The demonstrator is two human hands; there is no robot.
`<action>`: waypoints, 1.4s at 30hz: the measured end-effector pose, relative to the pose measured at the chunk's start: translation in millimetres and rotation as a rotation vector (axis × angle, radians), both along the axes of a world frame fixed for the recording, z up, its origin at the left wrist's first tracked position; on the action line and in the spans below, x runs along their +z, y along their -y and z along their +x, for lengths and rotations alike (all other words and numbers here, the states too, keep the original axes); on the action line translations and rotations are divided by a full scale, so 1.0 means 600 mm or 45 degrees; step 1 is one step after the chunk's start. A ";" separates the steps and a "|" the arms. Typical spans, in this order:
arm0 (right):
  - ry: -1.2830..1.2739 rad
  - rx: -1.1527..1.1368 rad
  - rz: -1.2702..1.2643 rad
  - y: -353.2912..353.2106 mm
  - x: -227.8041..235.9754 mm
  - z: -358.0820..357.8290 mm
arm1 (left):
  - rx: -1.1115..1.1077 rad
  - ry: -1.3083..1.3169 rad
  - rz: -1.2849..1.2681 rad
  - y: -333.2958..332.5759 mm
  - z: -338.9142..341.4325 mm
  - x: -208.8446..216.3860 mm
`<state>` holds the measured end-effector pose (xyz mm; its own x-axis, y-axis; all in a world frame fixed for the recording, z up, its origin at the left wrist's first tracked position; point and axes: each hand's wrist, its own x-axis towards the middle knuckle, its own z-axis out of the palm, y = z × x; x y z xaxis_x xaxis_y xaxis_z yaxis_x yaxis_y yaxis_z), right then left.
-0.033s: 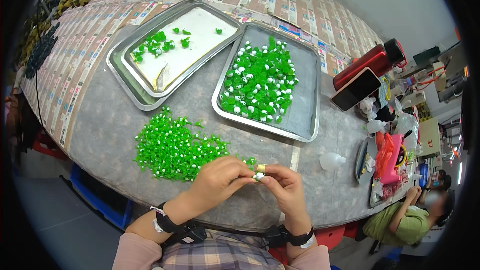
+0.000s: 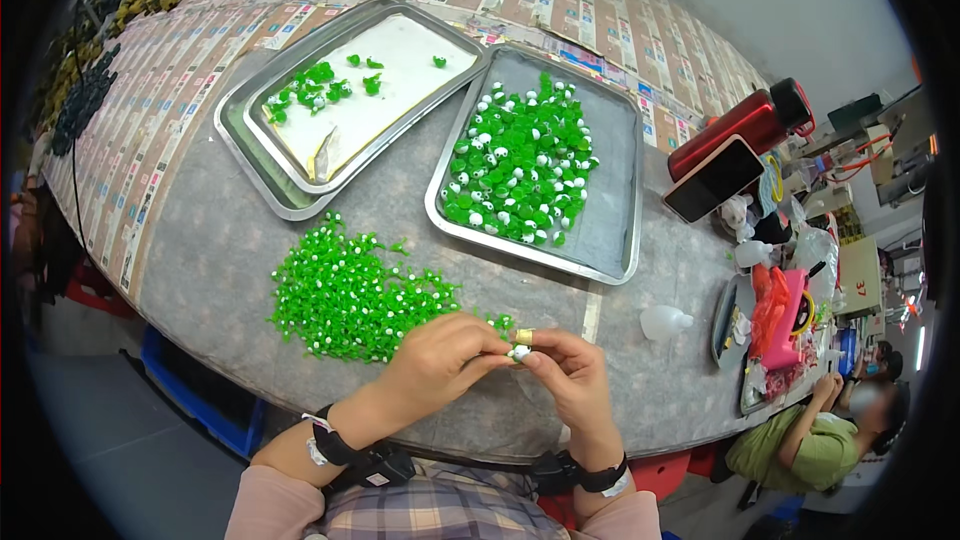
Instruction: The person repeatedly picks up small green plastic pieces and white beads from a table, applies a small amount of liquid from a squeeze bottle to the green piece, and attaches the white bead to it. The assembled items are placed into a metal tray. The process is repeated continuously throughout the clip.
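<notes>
Between the fingertips of both hands, close to the table's near edge, is a small green-and-white piece (image 2: 519,352) with a rounded white part. My left hand (image 2: 435,360) pinches it from the left. My right hand (image 2: 572,375), with yellowish tape round a finger, grips it from the right. Beside my left hand spreads a loose pile of small green pieces with white dots (image 2: 350,295). Beyond it, a metal tray (image 2: 615,240) carries many larger green pieces with white balls that have dark dots. The fingers partly hide the held piece.
Stacked metal trays (image 2: 285,202) at the far left bear a white sheet and several green pieces. Rightward are a white plastic bottle (image 2: 664,322), a red flask (image 2: 740,128), a phone (image 2: 713,178) and a pink container (image 2: 786,312). A person in green (image 2: 800,445) sits at the right.
</notes>
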<state>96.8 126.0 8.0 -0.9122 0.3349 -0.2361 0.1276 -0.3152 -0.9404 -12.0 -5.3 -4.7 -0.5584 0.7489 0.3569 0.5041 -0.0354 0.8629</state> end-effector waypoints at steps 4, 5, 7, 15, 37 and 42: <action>0.035 0.004 0.010 -0.002 -0.009 0.003 | -0.012 -0.026 0.000 -0.001 0.003 -0.002; 0.043 -0.001 0.009 -0.002 -0.009 0.000 | 0.001 0.026 -0.049 -0.001 0.003 0.000; 0.023 -0.047 0.040 -0.005 -0.004 -0.005 | 0.027 0.133 -0.139 -0.003 0.000 0.007; 0.169 -0.028 1.178 -0.036 0.001 -0.019 | 0.659 0.461 0.416 0.010 -0.145 0.053; -0.082 -0.130 0.328 0.009 -0.002 0.001 | -0.124 1.522 0.089 -0.003 0.026 0.006; -0.197 -0.590 1.074 -0.033 -0.002 0.045 | -0.120 1.646 0.074 -0.002 0.021 -0.007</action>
